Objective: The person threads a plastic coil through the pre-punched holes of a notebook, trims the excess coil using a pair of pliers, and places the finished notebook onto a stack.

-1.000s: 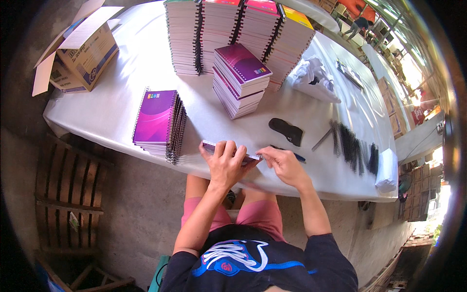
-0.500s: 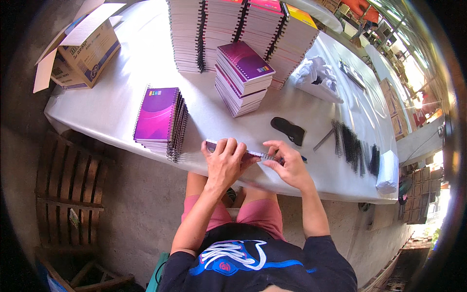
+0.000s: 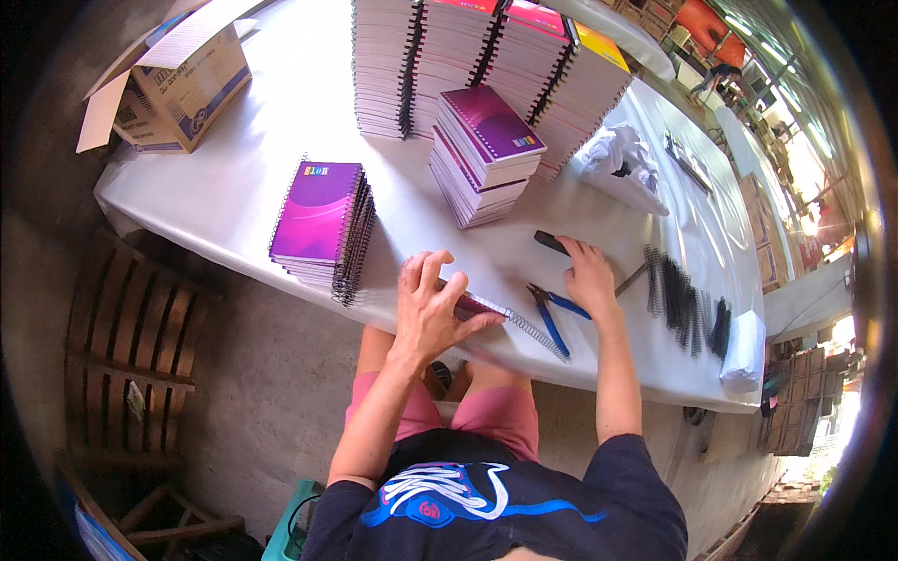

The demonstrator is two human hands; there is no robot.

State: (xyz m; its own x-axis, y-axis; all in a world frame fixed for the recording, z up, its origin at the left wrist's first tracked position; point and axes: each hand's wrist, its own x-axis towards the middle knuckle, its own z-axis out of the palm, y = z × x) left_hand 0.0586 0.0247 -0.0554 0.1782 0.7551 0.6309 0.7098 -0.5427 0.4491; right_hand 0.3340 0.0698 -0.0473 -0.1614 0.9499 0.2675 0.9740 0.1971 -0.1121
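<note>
My left hand [image 3: 430, 304] grips a small purple notebook [image 3: 479, 305] at the table's near edge, its thumb spread along the near side. A wire coil [image 3: 541, 338] runs out of the notebook's end toward the lower right, its tail loose over the table. My right hand [image 3: 591, 278] has its fingers curled over a flat black object [image 3: 551, 242], whose kind I cannot make out; the palm hides most of it. Between my hands lie blue-handled cutting pliers [image 3: 554, 314], their jaws apart.
Finished spiral notebooks [image 3: 318, 210] are piled at left; unbound ones [image 3: 486, 154] stand behind. Taller spiral-bound stacks [image 3: 449, 70] rise at the back. Black coils [image 3: 683, 304], a white roll [image 3: 744, 351] and a plastic bag [image 3: 622, 168] lie at right. An open carton [image 3: 182, 93] sits far left.
My right hand has left the coil at the notebook and moved right onto the flat black object. The pliers and the coil's tail now show. My left hand stays at the notebook.
</note>
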